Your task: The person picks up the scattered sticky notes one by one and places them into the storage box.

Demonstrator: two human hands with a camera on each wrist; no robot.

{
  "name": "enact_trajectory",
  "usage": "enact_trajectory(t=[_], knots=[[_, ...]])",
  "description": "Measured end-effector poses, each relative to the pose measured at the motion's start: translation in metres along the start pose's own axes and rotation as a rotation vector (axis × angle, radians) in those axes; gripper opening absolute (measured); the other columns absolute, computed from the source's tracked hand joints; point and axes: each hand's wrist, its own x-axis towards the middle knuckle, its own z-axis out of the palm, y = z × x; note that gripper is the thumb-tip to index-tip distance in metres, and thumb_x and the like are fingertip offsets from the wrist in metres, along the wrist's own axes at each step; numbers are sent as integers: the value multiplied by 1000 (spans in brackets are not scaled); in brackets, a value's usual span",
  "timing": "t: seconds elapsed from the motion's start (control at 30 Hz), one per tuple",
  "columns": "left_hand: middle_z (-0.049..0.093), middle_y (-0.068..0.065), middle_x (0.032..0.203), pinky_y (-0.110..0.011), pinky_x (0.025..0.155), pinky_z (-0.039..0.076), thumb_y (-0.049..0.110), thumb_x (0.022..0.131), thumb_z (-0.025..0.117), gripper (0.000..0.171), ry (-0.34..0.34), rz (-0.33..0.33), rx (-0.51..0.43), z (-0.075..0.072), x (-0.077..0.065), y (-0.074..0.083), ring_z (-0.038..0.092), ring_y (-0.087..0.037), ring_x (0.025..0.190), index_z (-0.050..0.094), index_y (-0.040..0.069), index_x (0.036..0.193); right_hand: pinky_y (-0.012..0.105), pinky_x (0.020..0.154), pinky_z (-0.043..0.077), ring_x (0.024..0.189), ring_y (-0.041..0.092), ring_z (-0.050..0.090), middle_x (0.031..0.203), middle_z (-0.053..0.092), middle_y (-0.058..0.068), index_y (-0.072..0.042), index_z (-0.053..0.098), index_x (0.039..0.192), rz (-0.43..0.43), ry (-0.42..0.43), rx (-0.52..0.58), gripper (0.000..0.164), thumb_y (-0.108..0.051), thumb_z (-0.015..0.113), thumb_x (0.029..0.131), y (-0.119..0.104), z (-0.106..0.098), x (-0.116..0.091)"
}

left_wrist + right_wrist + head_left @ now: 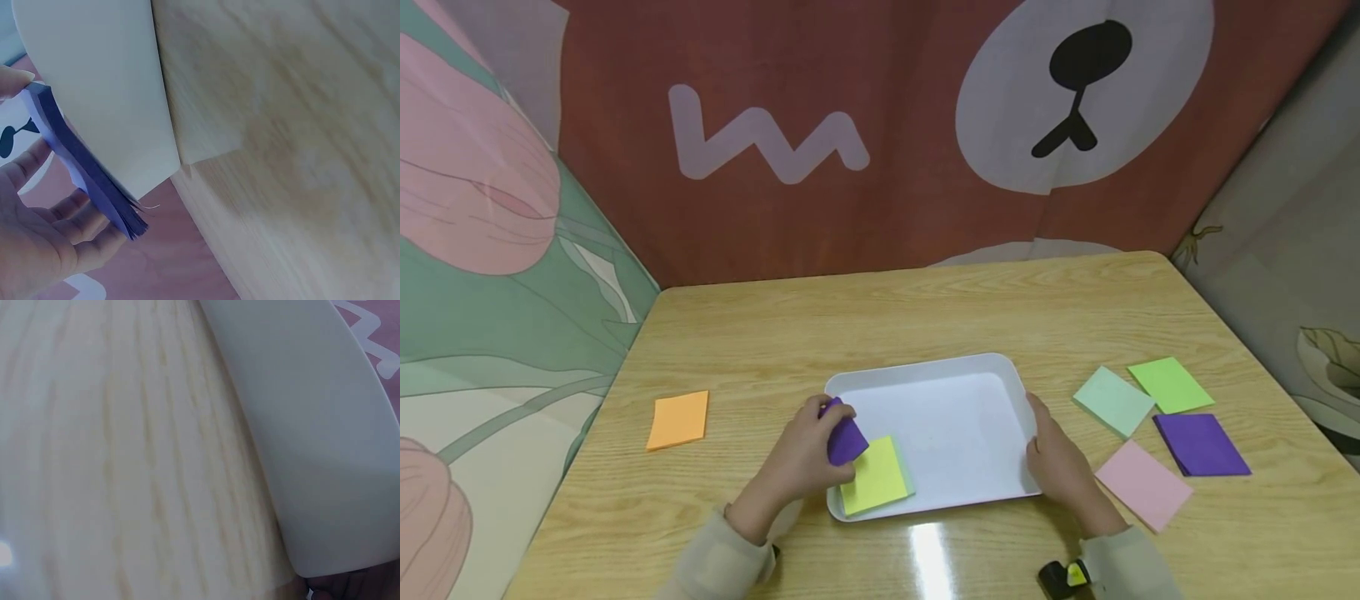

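My left hand (808, 450) pinches a purple sticky note pad (847, 439) by its edges, tilted above the left end of a white tray (940, 400). In the left wrist view, fingers lie on one side of this purple pad (81, 159) and its loose sheet ends fan out slightly. Below it in the tray lies a yellow pad (880, 479), with a pale green edge showing under its right side. With thumb and fingers, my right hand (1060, 462) holds the tray's right rim. The right wrist view shows mainly the tray's outer wall (312, 437).
An orange pad (678, 420) lies alone on the wooden table (760, 333) at left. Right of the tray are a mint pad (1114, 402), a lime green pad (1170, 385), a purple pad (1202, 445) and a pink pad (1144, 485). A printed curtain (880, 208) hangs behind.
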Motion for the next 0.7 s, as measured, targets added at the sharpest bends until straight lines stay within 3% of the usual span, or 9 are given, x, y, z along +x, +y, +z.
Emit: enact_trajectory(t=[0.7], knots=[[38, -22, 124, -46, 70, 47, 24, 57, 70, 58, -49, 80, -19, 3, 5, 9, 43, -35, 95, 51, 19, 112, 60, 94, 28, 120, 44, 24, 134, 24, 35, 3, 6, 135, 33, -23, 17, 52, -1, 23, 87, -1, -1, 1]])
